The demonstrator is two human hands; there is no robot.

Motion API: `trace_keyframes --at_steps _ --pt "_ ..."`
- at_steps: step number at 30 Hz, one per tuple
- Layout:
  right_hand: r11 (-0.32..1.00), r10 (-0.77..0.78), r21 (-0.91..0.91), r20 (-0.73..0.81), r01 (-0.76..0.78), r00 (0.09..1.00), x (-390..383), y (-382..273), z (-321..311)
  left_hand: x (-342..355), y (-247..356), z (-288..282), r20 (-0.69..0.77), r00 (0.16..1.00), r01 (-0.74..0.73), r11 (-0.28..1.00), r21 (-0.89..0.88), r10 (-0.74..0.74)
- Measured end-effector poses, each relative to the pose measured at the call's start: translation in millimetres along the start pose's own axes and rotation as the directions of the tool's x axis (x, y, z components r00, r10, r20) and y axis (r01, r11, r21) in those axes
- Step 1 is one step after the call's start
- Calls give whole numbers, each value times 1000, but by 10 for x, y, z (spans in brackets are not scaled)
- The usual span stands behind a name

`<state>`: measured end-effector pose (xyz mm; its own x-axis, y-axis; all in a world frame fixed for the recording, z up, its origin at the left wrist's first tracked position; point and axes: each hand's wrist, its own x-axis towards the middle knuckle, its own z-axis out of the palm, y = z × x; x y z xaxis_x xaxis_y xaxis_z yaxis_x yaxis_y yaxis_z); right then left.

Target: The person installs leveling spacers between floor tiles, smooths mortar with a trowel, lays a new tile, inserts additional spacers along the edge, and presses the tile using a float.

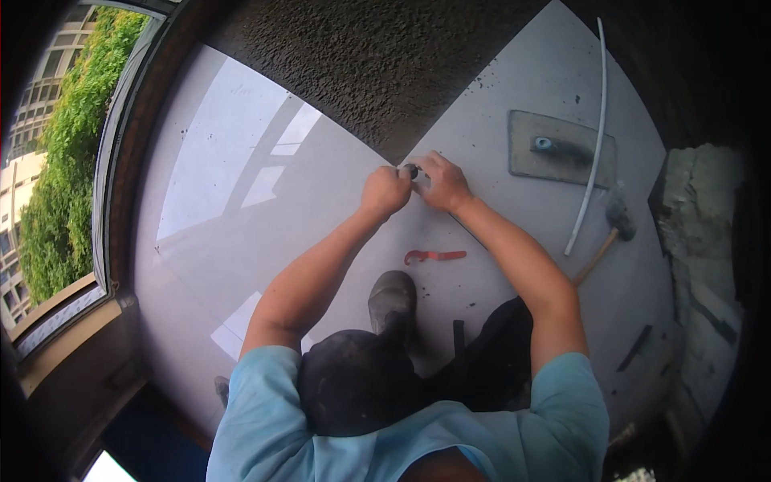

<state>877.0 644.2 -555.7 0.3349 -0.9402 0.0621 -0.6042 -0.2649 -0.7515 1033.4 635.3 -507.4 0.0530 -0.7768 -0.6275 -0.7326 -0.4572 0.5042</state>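
Observation:
Two large pale glossy tiles, the left tile [321,185] and the right tile [474,153], meet at a corner in front of me. A small dark round knob [412,171] is at that corner, between my hands. My left hand [386,191] is closed, its thumb side against the knob; whatever its fingers hold is hidden. My right hand [444,185] curls its thumb and fingers around the knob from the right. Nearer to me, a red hooked wrench [434,256] lies flat on the tile.
Rough dark mortar [353,72] spreads beyond the tiles. On the right lie a trowel-like float [520,153], a pale bent tube [593,161] and a mallet [620,223]. A broken concrete edge [703,201] borders the right; a window frame [120,120] stands left. My boot [393,299] rests on the tiles.

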Motion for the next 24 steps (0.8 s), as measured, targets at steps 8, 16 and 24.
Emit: trace_keyframes --at_steps 8,16,24 --pt "842 21 539 23 -30 1000 -224 -406 -477 -276 -589 -213 567 679 476 308 -824 466" --pt "841 306 387 236 -378 922 -445 -469 -640 -358 -529 -87 397 865 168 569 -805 306" --pt "516 366 447 656 -730 660 -599 -282 -670 -504 -549 178 332 920 54 771 -634 209"
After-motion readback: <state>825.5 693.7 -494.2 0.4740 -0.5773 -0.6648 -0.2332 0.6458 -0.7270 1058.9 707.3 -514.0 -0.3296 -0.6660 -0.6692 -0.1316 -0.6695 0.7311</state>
